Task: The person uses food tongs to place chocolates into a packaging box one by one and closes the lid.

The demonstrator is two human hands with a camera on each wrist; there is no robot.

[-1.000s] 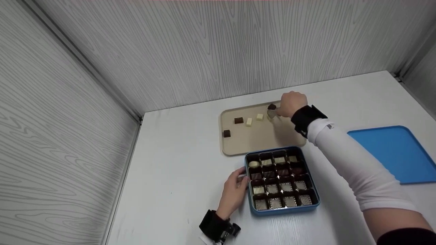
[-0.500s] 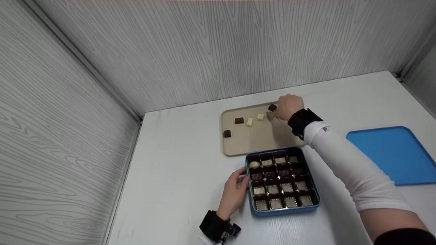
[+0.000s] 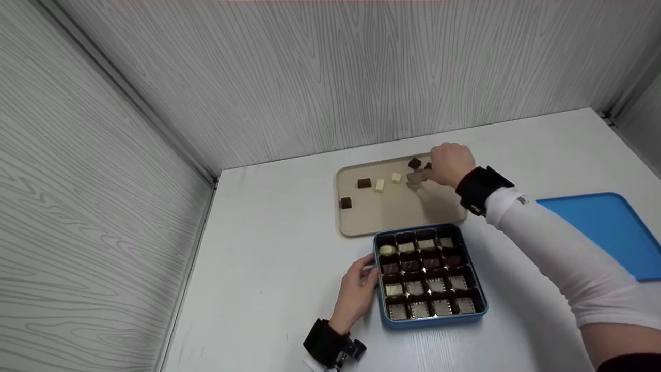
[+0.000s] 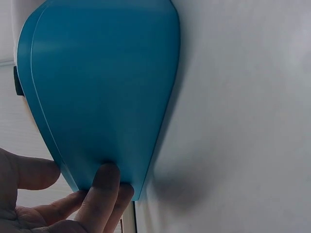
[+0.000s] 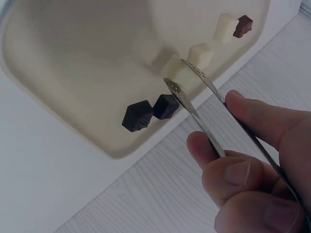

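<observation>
Metal tongs (image 5: pixel 194 92), pinched in the right hand (image 3: pixel 450 163), straddle a white chocolate (image 5: pixel 176 69); left fingers (image 4: pixel 104 187) steady the blue tin (image 3: pixel 429 320).

A flat blue lid (image 3: pixel 609 232) lies at the right edge of the white table (image 3: pixel 268 232), its rounded corner toward the back and its far side cut off by the picture's edge. Grey wood-grain wall panels (image 3: pixel 310 77) stand along the table's back and left edges, meeting at the back left corner.

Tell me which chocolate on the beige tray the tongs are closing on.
The white chocolate between the tongs tips in the right hand. Two dark pieces lie just beside it; the other white ones sit farther along.
</observation>
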